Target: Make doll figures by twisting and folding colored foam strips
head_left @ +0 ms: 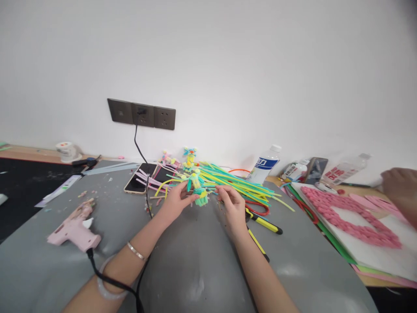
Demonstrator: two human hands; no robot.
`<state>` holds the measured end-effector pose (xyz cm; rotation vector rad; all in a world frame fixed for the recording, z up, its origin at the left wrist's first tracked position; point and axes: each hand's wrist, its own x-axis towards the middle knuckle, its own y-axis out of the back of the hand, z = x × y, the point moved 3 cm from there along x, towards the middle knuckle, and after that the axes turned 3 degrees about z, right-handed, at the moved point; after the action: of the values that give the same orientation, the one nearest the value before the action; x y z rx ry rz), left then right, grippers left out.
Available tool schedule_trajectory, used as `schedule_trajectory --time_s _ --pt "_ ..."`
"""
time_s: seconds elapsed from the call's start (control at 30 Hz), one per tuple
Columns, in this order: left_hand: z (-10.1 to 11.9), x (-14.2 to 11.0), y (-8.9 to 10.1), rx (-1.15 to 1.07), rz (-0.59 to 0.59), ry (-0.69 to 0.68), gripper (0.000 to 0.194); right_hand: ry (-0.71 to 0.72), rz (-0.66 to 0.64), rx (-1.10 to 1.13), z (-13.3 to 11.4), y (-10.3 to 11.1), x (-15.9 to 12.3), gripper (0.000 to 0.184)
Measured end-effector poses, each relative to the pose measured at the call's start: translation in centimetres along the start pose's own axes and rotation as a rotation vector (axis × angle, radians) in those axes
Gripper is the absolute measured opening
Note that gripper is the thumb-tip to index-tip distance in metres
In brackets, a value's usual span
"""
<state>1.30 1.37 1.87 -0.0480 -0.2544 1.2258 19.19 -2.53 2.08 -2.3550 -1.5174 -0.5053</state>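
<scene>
My left hand [178, 200] grips a small pipe-cleaner figure [196, 183] in yellow, teal and mint green, holding it upright above the grey table cover. Just to its right, my right hand [232, 206] is closed in a pinch, its fingertips close to the figure's side. What sits between those fingertips is too small to make out. Behind both hands lies a bundle of yellow and teal pipe cleaners [241, 184], with pink ones [146, 181] to the left. Yellow-and-black handled pliers [265, 222] rest beside my right wrist.
A pink glue gun [76, 228] lies at left, its black cord running under my left arm. Phones [137, 179], finished figures [190, 157] and a bottle [265, 165] stand or lie toward the wall. At right, another person's hand [402, 191] is near a pink braided frame [352, 215].
</scene>
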Motion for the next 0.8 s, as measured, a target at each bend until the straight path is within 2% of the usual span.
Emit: schedule_trajectory --time_s 0.3,0.57,0.8 --pt "-0.31 0.00 -0.16 0.052 -0.039 -0.032 0.050 0.000 0.023 0.032 0.11 -0.01 0.09 0.011" --pt "-0.25 -0.04 -0.06 0.058 -0.033 -0.026 0.053 0.000 0.098 0.081 0.08 0.26 0.03 0.012" --pt "-0.25 -0.11 -0.12 0.057 -0.051 -0.019 0.052 0.020 0.048 0.167 -0.14 -0.03 0.02 0.015"
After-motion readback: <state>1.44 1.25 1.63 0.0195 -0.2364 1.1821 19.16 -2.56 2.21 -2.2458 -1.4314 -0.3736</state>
